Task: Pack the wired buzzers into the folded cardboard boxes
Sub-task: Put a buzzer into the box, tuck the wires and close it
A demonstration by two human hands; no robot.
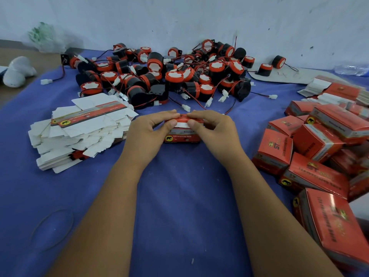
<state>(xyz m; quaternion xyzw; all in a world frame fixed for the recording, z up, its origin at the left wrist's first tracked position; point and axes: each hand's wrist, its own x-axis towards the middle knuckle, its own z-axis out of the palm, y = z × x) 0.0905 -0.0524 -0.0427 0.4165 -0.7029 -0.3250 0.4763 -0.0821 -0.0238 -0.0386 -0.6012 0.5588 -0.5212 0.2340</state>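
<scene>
At frame centre, a red cardboard box (182,135) stands on the blue cloth (179,196). Left hand (146,130) and right hand (212,127) pinch its top flap with curled fingers. Loose wired buzzers (169,76) lie heaped above; flat box blanks (79,132) at left; packed boxes (319,156) at right.

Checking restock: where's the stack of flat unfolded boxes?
Head view, left side: the stack of flat boxes lies on the blue cloth, just beside the left hand, in front of the buzzer pile.

pale scuffed wall (199,15), blue table cover (179,196)
</scene>
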